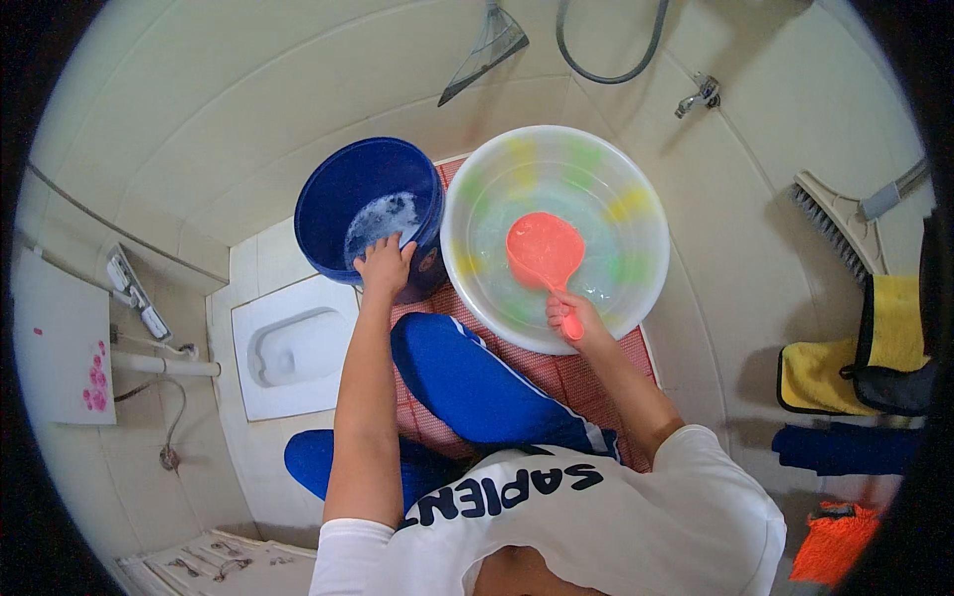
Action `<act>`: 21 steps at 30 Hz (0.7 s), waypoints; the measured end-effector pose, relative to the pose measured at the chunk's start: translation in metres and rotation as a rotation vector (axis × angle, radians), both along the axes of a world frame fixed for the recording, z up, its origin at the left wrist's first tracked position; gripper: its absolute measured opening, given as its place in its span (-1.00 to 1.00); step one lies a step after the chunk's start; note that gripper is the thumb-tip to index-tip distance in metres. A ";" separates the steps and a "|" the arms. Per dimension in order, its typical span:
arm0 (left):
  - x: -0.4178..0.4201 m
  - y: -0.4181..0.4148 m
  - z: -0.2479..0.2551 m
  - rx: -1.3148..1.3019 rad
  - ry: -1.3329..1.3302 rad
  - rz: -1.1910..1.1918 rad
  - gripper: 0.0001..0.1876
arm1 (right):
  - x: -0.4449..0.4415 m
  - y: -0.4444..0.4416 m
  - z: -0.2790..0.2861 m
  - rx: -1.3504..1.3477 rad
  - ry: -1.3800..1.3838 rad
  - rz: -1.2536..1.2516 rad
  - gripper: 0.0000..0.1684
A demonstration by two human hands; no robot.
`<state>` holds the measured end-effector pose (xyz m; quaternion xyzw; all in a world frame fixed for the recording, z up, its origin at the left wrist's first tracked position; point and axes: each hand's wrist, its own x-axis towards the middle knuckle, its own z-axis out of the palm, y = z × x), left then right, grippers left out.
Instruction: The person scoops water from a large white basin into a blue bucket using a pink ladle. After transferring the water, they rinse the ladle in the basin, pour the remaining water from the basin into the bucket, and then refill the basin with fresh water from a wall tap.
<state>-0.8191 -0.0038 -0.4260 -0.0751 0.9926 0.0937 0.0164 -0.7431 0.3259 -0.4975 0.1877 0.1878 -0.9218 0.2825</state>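
My right hand [572,316] is closed around the handle of a coral-pink plastic water dipper [546,246]. The dipper's bowl sits in the water of a large white plastic basin [647,212] with yellow and green patches. On the left, a deep blue bucket [358,160] leans slightly and holds foamy water [384,216]. My left hand [386,264] is over the bucket's near rim with its fingers spread; whether it touches the rim is hard to tell. Bucket and basin stand side by side, on a red patterned mat [447,313].
A white squat toilet [294,357] lies left of the bucket. On the walls are a squeegee broom [488,56], a hose [613,78], a metal tap [699,95], a scrub brush [838,223] and yellow cloths [823,376]. An orange cloth [833,544] hangs at lower right.
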 end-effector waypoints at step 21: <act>0.000 -0.001 -0.007 -0.011 0.058 0.016 -0.52 | -0.120 -0.136 0.182 0.840 0.685 0.298 -0.83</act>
